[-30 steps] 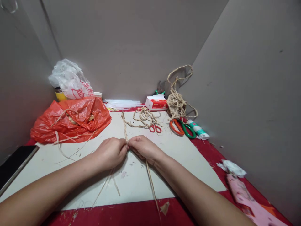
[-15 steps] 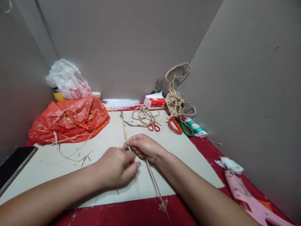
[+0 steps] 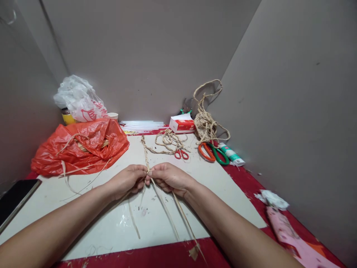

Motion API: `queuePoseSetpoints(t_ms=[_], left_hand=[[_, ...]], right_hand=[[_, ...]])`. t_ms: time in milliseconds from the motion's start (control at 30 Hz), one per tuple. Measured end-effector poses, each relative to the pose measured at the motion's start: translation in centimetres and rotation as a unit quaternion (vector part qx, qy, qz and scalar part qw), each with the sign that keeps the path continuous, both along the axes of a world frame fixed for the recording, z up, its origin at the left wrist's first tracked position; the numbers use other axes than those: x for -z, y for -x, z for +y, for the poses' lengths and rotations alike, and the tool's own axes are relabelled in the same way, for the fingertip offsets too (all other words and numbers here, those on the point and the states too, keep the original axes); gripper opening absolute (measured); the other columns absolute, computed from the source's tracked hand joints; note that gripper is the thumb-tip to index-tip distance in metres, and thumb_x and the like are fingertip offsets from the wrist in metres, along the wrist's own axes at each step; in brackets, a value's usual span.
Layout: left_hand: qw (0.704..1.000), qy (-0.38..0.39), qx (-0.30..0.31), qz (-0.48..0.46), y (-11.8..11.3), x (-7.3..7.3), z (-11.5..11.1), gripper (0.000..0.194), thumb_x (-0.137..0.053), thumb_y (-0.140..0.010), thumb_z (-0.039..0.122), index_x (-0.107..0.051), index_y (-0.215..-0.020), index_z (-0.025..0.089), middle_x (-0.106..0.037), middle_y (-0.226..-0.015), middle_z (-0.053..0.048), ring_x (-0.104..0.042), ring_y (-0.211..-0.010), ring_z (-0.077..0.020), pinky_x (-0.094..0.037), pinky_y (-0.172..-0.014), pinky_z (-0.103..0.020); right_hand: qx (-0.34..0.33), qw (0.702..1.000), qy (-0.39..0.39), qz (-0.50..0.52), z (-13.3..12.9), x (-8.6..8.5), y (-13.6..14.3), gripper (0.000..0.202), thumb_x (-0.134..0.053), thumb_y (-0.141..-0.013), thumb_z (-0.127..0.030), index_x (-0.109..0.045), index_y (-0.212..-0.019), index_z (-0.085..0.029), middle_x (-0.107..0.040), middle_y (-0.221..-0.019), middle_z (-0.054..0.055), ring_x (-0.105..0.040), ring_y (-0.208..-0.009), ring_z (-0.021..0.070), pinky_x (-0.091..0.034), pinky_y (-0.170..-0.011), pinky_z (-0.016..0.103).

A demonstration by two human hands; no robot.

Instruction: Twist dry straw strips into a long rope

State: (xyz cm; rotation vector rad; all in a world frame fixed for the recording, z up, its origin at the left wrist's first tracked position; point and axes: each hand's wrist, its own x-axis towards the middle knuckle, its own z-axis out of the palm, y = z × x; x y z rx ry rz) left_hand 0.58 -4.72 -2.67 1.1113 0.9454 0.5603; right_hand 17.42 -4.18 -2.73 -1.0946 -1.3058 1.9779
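A braided straw cord (image 3: 145, 153) runs down the white board (image 3: 228, 197) to my two hands, which meet at its lower end. My left hand (image 3: 129, 181) pinches the cord from the left, fingertips close to those of the other hand. From the right, my right hand (image 3: 170, 177) pinches the same spot between thumb and finger. Loose straw strands (image 3: 164, 208) fan out below both hands toward the board's front edge. The cord's far end joins a loosely coiled braid (image 3: 170, 139) behind the hands.
An orange-red plastic bag (image 3: 80, 149) holding straw sits at left, near a phone (image 3: 18, 201). Red-handled scissors (image 3: 181, 154), larger orange (image 3: 206, 152) and green handles (image 3: 221, 156), a red-white box (image 3: 182, 124) and a rope bundle (image 3: 206, 126) lie toward the back right.
My left hand has moved up and left from below the cord, and its fingers now pinch beside my right hand. More loose strands show below. The view has shifted slightly.
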Motion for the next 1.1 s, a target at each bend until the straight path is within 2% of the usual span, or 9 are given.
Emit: queuePoseSetpoints(t_ms=[100, 267, 333, 433, 500, 667, 867, 1000, 1100], left_hand=[[1.000, 0.012, 0.016, 0.002, 0.1, -0.6, 0.0, 0.009, -0.050, -0.074, 0.024, -0.050, -0.072, 0.015, -0.046, -0.058, 0.004, -0.023, -0.040, -0.0029, -0.009, -0.036, -0.019], [0.997, -0.017, 0.026, 0.064, 0.2, -1.3, 0.1, 0.013, -0.051, -0.073, 0.026, -0.056, -0.074, 0.014, -0.030, -0.049, 0.008, -0.017, -0.040, -0.0044, -0.008, -0.039, -0.022], [0.993, -0.058, 0.018, 0.103, 0.3, -1.1, 0.3, 0.015, -0.049, -0.073, 0.025, -0.059, -0.074, 0.014, -0.035, -0.049, 0.007, -0.020, -0.040, -0.0048, -0.013, -0.040, -0.021], [0.979, -0.149, 0.016, 0.140, 0.3, -0.6, 0.5, 0.018, -0.048, -0.073, 0.022, -0.063, -0.071, 0.012, -0.052, -0.059, 0.001, -0.037, -0.049, -0.0065, -0.028, -0.049, -0.020], [0.969, -0.187, 0.016, 0.162, 0.3, -0.3, 0.6, 0.020, -0.047, -0.073, 0.023, -0.064, -0.070, 0.012, -0.058, -0.066, -0.002, -0.044, -0.058, -0.0090, -0.034, -0.057, -0.021], [0.957, -0.216, 0.026, 0.191, 0.2, -0.4, 0.6, 0.024, -0.047, -0.077, 0.033, -0.057, -0.066, 0.014, -0.051, -0.059, 0.002, -0.038, -0.055, -0.0092, -0.031, -0.054, -0.022], [0.980, -0.142, 0.016, 0.140, 0.1, -0.1, 0.6, 0.024, -0.050, -0.076, 0.036, -0.052, -0.064, 0.015, -0.043, -0.054, 0.005, -0.029, -0.048, -0.0066, -0.023, -0.047, -0.020], [0.979, -0.138, 0.005, 0.152, 0.2, 0.4, 0.7, 0.022, -0.052, -0.074, 0.034, -0.054, -0.064, 0.015, -0.043, -0.052, 0.006, -0.029, -0.047, -0.0059, -0.022, -0.048, -0.020], [0.977, -0.145, -0.002, 0.153, 0.3, 0.6, 0.8, 0.021, -0.052, -0.073, 0.033, -0.056, -0.064, 0.014, -0.046, -0.053, 0.005, -0.031, -0.047, -0.0059, -0.024, -0.049, -0.020]], right_hand=[[0.007, 1.000, 0.007, -0.008, 0.0, -0.1, -0.1, 0.014, -0.060, -0.069, -0.026, -0.056, -0.064, -0.013, -0.031, -0.038, -0.011, -0.017, -0.030, 0.0024, -0.010, -0.028, 0.017], [0.002, 1.000, 0.001, -0.028, 0.1, -0.2, -0.2, 0.014, -0.060, -0.070, -0.027, -0.057, -0.067, -0.014, -0.031, -0.038, -0.011, -0.017, -0.030, 0.0027, -0.010, -0.029, 0.018], [-0.008, 0.999, -0.011, -0.049, 0.1, -0.3, -0.2, 0.015, -0.059, -0.071, -0.028, -0.058, -0.068, -0.014, -0.031, -0.037, -0.011, -0.016, -0.030, 0.0031, -0.008, -0.029, 0.019], [-0.013, 0.994, -0.044, -0.103, 0.1, -0.3, -0.1, 0.015, -0.058, -0.072, -0.028, -0.058, -0.067, -0.014, -0.029, -0.037, -0.011, -0.016, -0.031, 0.0040, -0.008, -0.032, 0.021], [-0.007, 0.986, -0.090, -0.141, 0.0, -0.3, 0.0, 0.015, -0.057, -0.074, -0.027, -0.059, -0.067, -0.014, -0.030, -0.039, -0.009, -0.019, -0.035, 0.0043, -0.012, -0.035, 0.020], [-0.002, 0.942, -0.233, -0.240, -0.2, -0.2, 0.1, 0.019, -0.052, -0.078, -0.023, -0.061, -0.067, -0.011, -0.048, -0.055, -0.002, -0.037, -0.052, 0.0073, -0.028, -0.049, 0.019], [0.000, 0.861, -0.357, -0.363, -1.0, -0.6, 0.5, 0.021, -0.046, -0.080, -0.022, -0.060, -0.066, -0.015, -0.055, -0.061, 0.001, -0.043, -0.058, 0.0107, -0.026, -0.052, 0.022], [-0.015, 0.819, -0.393, -0.417, -1.5, -1.4, 0.4, 0.022, -0.045, -0.080, -0.021, -0.060, -0.064, -0.016, -0.055, -0.059, 0.002, -0.041, -0.054, 0.0107, -0.024, -0.053, 0.024], [-0.020, 0.822, -0.381, -0.422, -1.4, -2.0, 0.0, 0.023, -0.046, -0.080, -0.023, -0.059, -0.063, -0.015, -0.056, -0.060, 0.003, -0.042, -0.055, 0.0107, -0.026, -0.052, 0.023]])
